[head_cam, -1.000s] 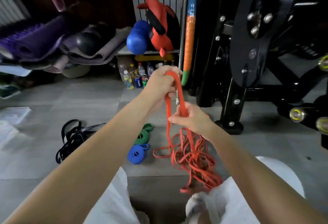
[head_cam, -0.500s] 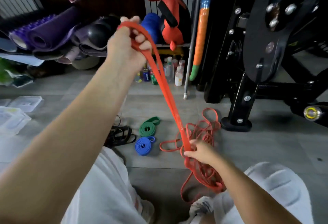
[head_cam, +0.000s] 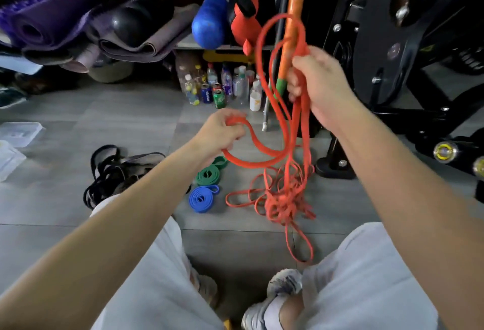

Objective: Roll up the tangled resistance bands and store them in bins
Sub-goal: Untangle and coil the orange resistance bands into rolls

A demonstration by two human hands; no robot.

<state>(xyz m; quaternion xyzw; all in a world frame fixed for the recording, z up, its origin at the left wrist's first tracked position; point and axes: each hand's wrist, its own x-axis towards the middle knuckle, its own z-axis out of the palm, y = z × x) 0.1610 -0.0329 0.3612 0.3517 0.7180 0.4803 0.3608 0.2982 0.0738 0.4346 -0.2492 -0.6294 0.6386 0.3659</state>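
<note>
A long orange resistance band (head_cam: 284, 198) hangs in a tangled knot just above the grey floor. My right hand (head_cam: 318, 86), raised at the upper right, grips several of its strands, and a loop arches above the fist. Lower and to the left, my left hand (head_cam: 222, 133) grips one end of the same band, which sags in a curve between the two hands. A rolled green band (head_cam: 208, 174) and a rolled blue band (head_cam: 201, 198) lie on the floor below my left hand. A tangled heap of black bands (head_cam: 117, 172) lies further left.
Clear plastic bins (head_cam: 18, 134) sit on the floor at the far left. Several bottles and cans (head_cam: 220, 89) stand under a shelf ahead. Rolled mats (head_cam: 65, 15) pile up at the back left. A black weight machine (head_cam: 406, 41) fills the right side. My knees and shoes are at the bottom.
My left hand has come down from high on the left to the middle. My right hand has risen from the floor tangle to the upper right, lifting the strands.
</note>
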